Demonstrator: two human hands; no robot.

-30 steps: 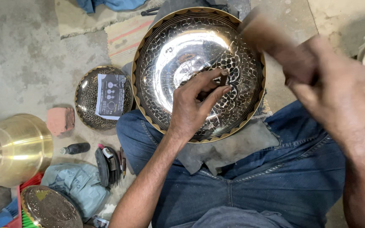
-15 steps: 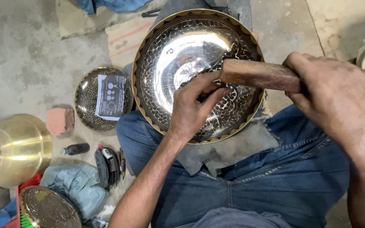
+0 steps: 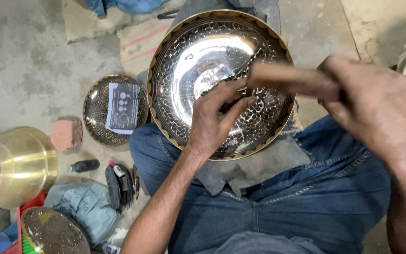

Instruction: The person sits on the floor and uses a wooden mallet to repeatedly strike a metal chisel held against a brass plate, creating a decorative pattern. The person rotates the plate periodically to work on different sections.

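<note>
— Well, how will that large round engraved metal bowl (image 3: 198,70), silver inside with a gold scalloped rim, handle?

— Stiff and probably heavy, I'd judge, and its polished centre looks slippery. It rests tilted on your lap over a grey cloth (image 3: 254,167); the rim would be the place to take hold. Your left hand (image 3: 214,117) lies on the inner wall, fingers pinched shut around something thin, perhaps a small chisel; I cannot tell for sure. Your right hand (image 3: 377,108) is clenched on a blurred brown wooden mallet (image 3: 290,79) above the bowl.

— Any labels?

— A white rectangular printed paper (image 3: 122,106) lies inside the smaller patterned dish (image 3: 97,124) on the floor, left of the bowl.
</note>
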